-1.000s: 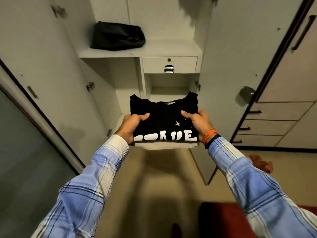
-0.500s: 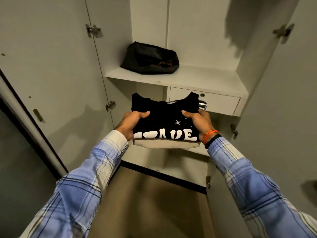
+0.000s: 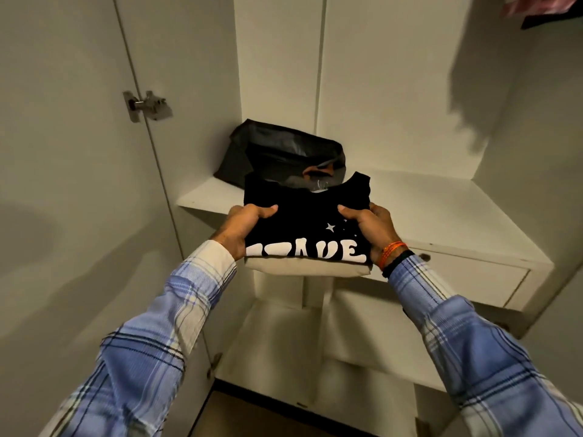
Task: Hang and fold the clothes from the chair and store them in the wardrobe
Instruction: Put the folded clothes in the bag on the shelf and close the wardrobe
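The open wardrobe fills the view, its pale door swung out at 9 o'clock with a metal hinge on the inner edge. A white shelf crosses the middle, and on its back left part, at about 12 o'clock from the hands, sits a slumped black bag with its mouth gaping; something orange-brown shows inside, too dim to name. The bag takes up the left rear of the shelf, while the part toward 2 o'clock lies bare. Under the shelf's right end is a white drawer, closed, and lower shelves step down toward 6 o'clock. At 1 o'clock, in the top corner, a scrap of pink and dark cloth hangs into view. The folded clothes are held in front of the shelf's front edge, at shelf height: a black T-shirt on top, neckline pointing to 12 o'clock, printed with small white stars and bulbous white letters partly cut by the fold, lying on a cream folded garment whose edge peeks out beneath. The left hand grips the stack's left side, thumb across the top; the right hand, with orange thread and a dark band at the wrist, clasps the right side likewise. Both sleeves are blue plaid.
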`<state>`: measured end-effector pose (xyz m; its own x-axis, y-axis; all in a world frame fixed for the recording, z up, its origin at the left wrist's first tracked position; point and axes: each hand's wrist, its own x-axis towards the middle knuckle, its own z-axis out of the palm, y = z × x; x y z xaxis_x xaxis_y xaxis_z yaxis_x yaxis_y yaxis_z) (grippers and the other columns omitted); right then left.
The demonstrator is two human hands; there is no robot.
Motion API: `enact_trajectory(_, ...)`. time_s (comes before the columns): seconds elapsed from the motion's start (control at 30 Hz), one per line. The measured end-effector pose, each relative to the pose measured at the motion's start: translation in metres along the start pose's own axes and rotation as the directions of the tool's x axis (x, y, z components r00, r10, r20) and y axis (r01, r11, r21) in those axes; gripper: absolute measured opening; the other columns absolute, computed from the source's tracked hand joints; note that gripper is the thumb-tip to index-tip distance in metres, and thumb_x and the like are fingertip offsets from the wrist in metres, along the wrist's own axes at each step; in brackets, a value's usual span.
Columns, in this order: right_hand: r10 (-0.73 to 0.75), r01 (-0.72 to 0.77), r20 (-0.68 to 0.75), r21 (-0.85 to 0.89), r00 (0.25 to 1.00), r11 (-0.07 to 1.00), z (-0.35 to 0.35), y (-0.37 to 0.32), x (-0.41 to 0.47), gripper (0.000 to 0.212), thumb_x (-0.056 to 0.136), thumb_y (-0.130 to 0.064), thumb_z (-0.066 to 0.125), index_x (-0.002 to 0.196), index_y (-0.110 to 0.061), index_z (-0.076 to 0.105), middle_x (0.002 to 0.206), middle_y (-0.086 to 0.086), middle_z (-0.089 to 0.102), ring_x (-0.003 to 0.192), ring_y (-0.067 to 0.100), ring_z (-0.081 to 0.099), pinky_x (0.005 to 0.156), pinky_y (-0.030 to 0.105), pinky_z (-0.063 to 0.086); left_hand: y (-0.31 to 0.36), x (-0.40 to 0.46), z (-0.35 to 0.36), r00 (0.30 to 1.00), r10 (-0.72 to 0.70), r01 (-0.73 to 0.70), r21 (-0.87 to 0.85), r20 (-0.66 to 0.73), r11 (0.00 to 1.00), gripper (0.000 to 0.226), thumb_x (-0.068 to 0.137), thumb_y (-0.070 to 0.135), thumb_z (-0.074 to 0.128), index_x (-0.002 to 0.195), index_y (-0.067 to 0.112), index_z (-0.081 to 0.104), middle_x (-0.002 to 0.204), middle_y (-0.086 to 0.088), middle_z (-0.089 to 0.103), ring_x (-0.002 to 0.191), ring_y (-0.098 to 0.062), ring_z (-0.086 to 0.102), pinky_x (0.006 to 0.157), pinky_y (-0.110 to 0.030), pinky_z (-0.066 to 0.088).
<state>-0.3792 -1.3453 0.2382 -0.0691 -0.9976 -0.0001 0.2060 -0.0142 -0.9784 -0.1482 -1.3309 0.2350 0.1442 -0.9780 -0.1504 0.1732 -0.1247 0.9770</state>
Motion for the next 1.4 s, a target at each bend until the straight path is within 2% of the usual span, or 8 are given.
enact_trajectory(0.53,-0.084,0.088,0.067,-0.064,0.994,0.994,0.099,-0.034,0.258,0.024,0.08,-0.008,0.074,0.103,-0.008,0.072,0.095,0.01,0.075,0.085,0.026,0.073,0.08,0.038,0.059,0.09,0.253,-0.023,0.998,0.059,-0.059,-0.019,-0.022,0.998,0.042,0.081,0.017,0.073,0.12,0.005,0.065,0.11,-0.015,0.072,0.1,-0.031,0.07,0.09,-0.044,0.056)
enact_trajectory(0.67,-0.064,0.069,0.055,-0.082,0.996,0.994,0.122,-0.039,0.306,0.015,0.08,-0.009,0.074,0.095,-0.009,0.071,0.091,0.01,0.074,0.078,0.023,0.072,0.071,0.031,0.06,0.111,0.3,-0.029,0.998,0.045,-0.045,-0.012,-0.038,0.999,0.038,0.084,0.015,0.07,0.121,0.006,0.064,0.108,-0.015,0.072,0.098,-0.031,0.07,0.083,-0.042,0.058)
enact_trajectory(0.77,-0.038,0.041,0.043,-0.071,0.998,0.997,0.138,-0.04,0.331,0.016,0.082,-0.007,0.073,0.097,-0.006,0.069,0.088,0.009,0.073,0.073,0.021,0.071,0.061,0.026,0.059,0.126,0.329,-0.037,1.0,0.003,-0.003,0.012,-0.002,1.0,0.033,0.087,0.017,0.068,0.119,0.008,0.064,0.106,-0.015,0.073,0.088,-0.031,0.072,0.071,-0.04,0.06)
enact_trajectory(0.93,-0.037,0.034,-0.067,-0.045,0.997,0.998,0.158,-0.031,0.371,0.017,0.079,-0.007,0.075,0.095,-0.005,0.069,0.091,0.013,0.074,0.077,0.025,0.072,0.067,0.031,0.059,0.143,0.385,-0.042,0.996,-0.024,0.019,0.06,0.084,0.998,0.033,0.089,0.015,0.065,0.122,0.007,0.064,0.103,-0.014,0.073,0.078,-0.027,0.072,0.06,-0.035,0.06)
enact_trajectory(1.0,-0.028,0.023,-0.119,-0.04,0.993,0.999,0.165,-0.026,0.382,0.017,0.079,-0.006,0.074,0.096,-0.004,0.068,0.09,0.012,0.073,0.075,0.024,0.071,0.062,0.028,0.058,0.148,0.407,-0.044,0.992,-0.045,0.033,0.106,0.118,0.994,0.033,0.089,0.013,0.065,0.122,0.006,0.064,0.102,-0.014,0.073,0.073,-0.026,0.072,0.055,-0.034,0.058)
enact_trajectory(1.17,0.054,-0.054,-0.237,0.007,0.97,0.999,0.181,-0.004,0.399,0.028,0.079,-0.005,0.074,0.104,0.002,0.065,0.091,0.015,0.072,0.067,0.022,0.07,0.044,0.022,0.051,0.158,0.448,-0.053,0.966,-0.188,0.131,0.287,0.18,0.949,0.01,0.092,0.014,0.061,0.099,0.009,0.066,0.072,-0.01,0.072,0.049,-0.024,0.068,0.039,-0.028,0.051)
enact_trajectory(1.27,0.083,-0.086,-0.278,0.004,0.957,0.996,0.186,0.007,0.404,0.027,0.079,-0.002,0.071,0.105,0.005,0.066,0.092,0.018,0.072,0.057,0.02,0.069,0.043,0.022,0.05,0.159,0.465,-0.057,0.946,-0.259,0.171,0.379,0.196,0.909,0.01,0.093,0.016,0.06,0.095,0.009,0.066,0.071,-0.01,0.072,0.052,-0.024,0.068,0.044,-0.031,0.055)
enact_trajectory(1.4,0.135,-0.141,-0.309,0.002,0.941,0.99,0.188,0.013,0.412,0.034,0.08,-0.002,0.07,0.113,0.006,0.062,0.087,0.017,0.07,0.05,0.02,0.067,0.04,0.023,0.049,0.16,0.484,-0.059,0.925,-0.298,0.171,0.444,0.235,0.88,0.015,0.094,0.015,0.059,0.105,0.007,0.065,0.089,-0.012,0.071,0.074,-0.026,0.067,0.075,-0.038,0.056)
